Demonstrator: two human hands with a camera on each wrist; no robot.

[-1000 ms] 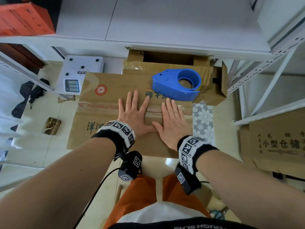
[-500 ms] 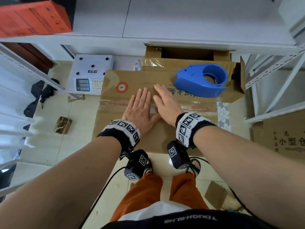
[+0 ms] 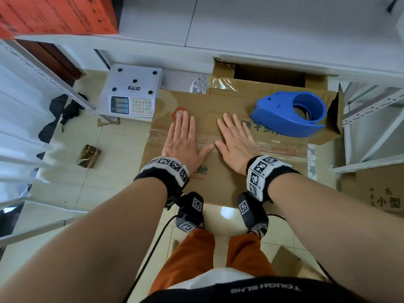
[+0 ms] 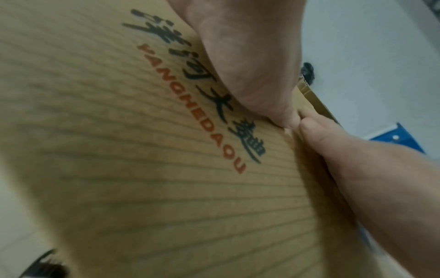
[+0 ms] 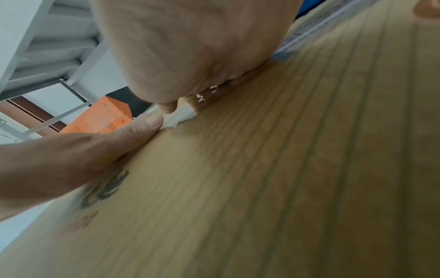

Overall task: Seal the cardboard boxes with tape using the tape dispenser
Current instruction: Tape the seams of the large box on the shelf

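**Entry: cardboard box with taped seam, both hands pressing**

Item: one corrugated cardboard box (image 3: 218,178), brown, printed with black characters and red lettering, standing on the tiled floor (image 3: 113,162) before the person's knees. A strip of clear tape (image 3: 282,147) ran along the centre seam from the left edge to the right edge of the top.

Hands: the left hand (image 3: 182,141) lay flat on the top, fingers straight and together, grasping nothing; the right hand (image 3: 235,139) lay likewise, fingers slightly spread, grasping nothing. The thumb tips met over the seam, as both wrist views confirmed.

Tool: a blue tape dispenser (image 3: 288,114) rested on the far right corner of the box top, apart from both hands.

Handling, as judged: the board looked stiff but light, its flaps liable to give under pressure at the seam; flat palms suited it better than a pinch. To shift it, the opposite side edges seemed the place to take hold. The dispenser appeared rigid plastic, best taken around its hollow ring; its cutting end was likely sharp.

Surroundings: glossy pale tiles; a white weighing scale (image 3: 131,92) beyond the left far corner; a second open carton (image 3: 269,73) behind; white metal shelving (image 3: 371,110) on the right; an orange box (image 3: 56,14) on a shelf above left.
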